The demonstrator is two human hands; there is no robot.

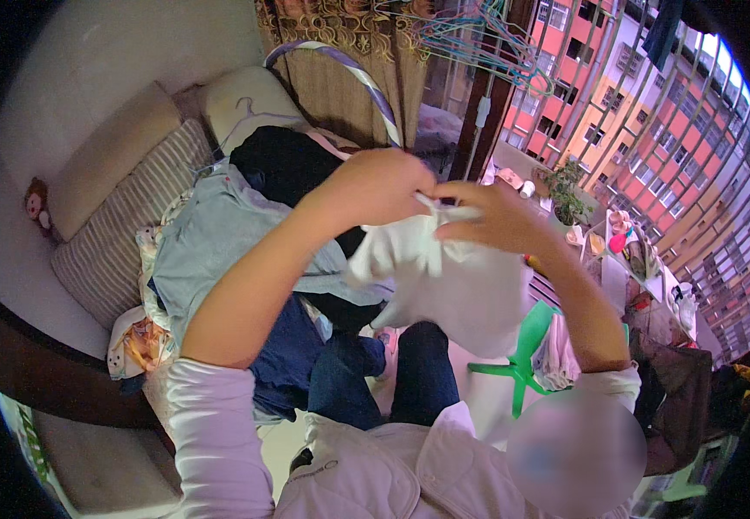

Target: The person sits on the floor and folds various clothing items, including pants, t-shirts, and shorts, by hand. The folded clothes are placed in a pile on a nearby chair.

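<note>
Before me, above my knees, a white cloth garment (459, 292) hangs bunched from both hands. My left hand (381, 185) grips a narrow band or edge at its top. Close beside it, my right hand (488, 214) pinches the gathered cloth between thumb and fingers. Which garment it is cannot be told. On the sofa to the left lie a light blue garment (219, 227) and a black garment (277, 159), near a purple clothes hanger (258, 113). Dark blue cloth (287, 357) hangs by my legs.
A green plastic stool (511, 370) stands at the right with pinkish cloth beside it. A striped cushion (135, 227) leans on the sofa. Behind are a hoop (355, 68) and hanging clothes hangers (478, 39). A potted plant (566, 194) and shoes are near the barred window.
</note>
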